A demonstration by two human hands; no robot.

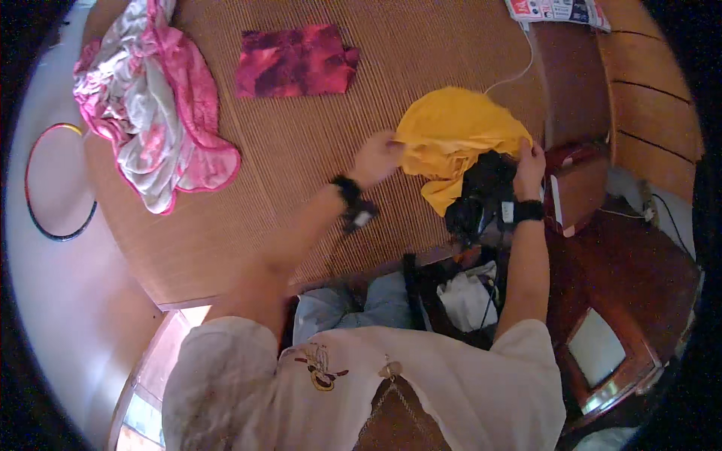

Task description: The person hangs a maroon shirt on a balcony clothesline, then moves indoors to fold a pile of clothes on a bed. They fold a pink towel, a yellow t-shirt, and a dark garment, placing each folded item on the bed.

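Bunched yellow cloth (459, 127), perhaps a garment, lies on the ribbed mat covering the bed-like surface. At its left edge, my left hand (378, 158) pinches the fabric; this hand is somewhat blurred. My right hand (529, 169) grips the cloth's right edge. Black bunched fabric (479, 194) lies just below the yellow cloth, near my right wrist. Both wrists wear black straps with small devices attached. A folded red and dark patterned cloth (296, 61) rests farther up the mat.
A pink and white blanket (163, 113) lies crumpled at the left. A hoop (61, 181) is beside the mat. At the right are a dark red case (581, 189) and a thin white cable (522, 73). White cloth (468, 299) sits in a dark container near my legs.
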